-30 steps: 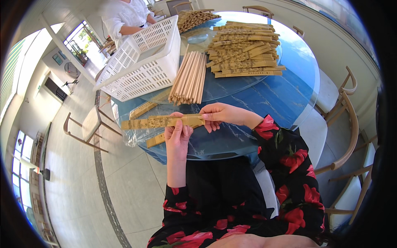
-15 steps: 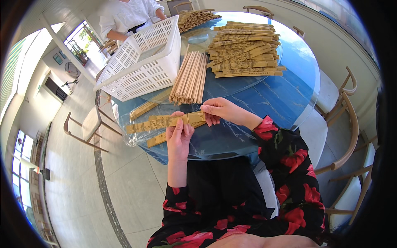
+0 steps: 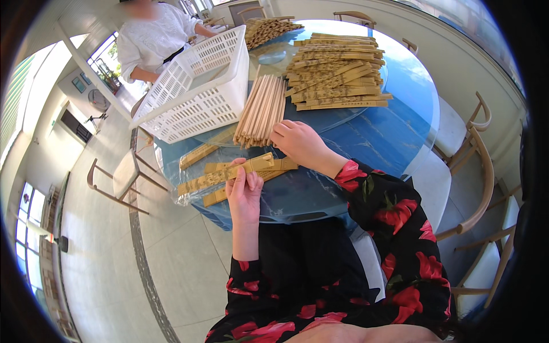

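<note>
A gold-brown patterned paper chopstick sleeve (image 3: 214, 180) is pinched in my left hand (image 3: 245, 191), its right end folded up and slightly gaping. My right hand (image 3: 300, 143) is at the near right end of a bundle of pale wooden chopsticks (image 3: 263, 108), fingers curled against the stick ends. Whatever its fingertips hold is hidden. Beneath the held sleeve, more sleeves (image 3: 283, 164) lie crosswise on the table, with clear plastic film (image 3: 183, 198) at their left.
A white slatted plastic basket (image 3: 194, 106) stands left of the chopsticks. Behind lie a big stack of gold sleeves (image 3: 340, 71) and a darker pile (image 3: 269, 30). A person in white (image 3: 154, 43) is across the round blue-covered glass table (image 3: 394, 131). Wooden chairs (image 3: 128, 171) stand around.
My right hand has left the sleeve's end and moved up to the chopsticks. My left hand still holds the sleeve. Across the table, the other person has shifted left.
</note>
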A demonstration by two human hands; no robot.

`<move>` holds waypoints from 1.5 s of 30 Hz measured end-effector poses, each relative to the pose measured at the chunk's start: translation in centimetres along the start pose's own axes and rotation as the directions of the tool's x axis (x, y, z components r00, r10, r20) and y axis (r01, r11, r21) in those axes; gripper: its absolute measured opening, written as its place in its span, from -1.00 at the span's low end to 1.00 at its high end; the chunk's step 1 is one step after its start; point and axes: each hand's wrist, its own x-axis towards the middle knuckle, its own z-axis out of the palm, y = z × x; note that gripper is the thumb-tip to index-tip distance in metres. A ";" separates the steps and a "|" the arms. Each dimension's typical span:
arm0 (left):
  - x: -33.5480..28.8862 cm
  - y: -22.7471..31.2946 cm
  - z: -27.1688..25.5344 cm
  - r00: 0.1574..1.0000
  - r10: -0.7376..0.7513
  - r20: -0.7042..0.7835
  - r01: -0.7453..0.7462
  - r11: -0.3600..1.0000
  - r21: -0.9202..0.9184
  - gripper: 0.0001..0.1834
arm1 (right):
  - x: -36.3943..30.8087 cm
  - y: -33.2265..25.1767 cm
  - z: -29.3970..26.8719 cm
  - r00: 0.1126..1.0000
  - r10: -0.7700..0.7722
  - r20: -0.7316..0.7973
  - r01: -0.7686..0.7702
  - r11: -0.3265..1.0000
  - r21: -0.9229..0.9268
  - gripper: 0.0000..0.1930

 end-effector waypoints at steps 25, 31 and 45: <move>0.1 -0.3 -0.1 0.990 0.122 -0.066 -0.123 0.992 -0.008 -0.73 | -2.7 10.1 -5.7 0.280 0.921 0.272 0.265 -0.347 0.900 -0.72; -0.1 0.1 -0.3 0.985 0.152 -0.080 -0.154 0.988 -0.009 -0.73 | -2.4 9.5 -4.3 0.399 0.826 0.397 0.216 -0.506 0.835 -0.68; -0.2 0.2 -0.4 0.979 0.176 -0.103 -0.179 0.984 -0.020 -0.75 | -1.9 8.1 -4.6 0.451 0.865 0.221 -0.015 -0.240 0.971 -0.70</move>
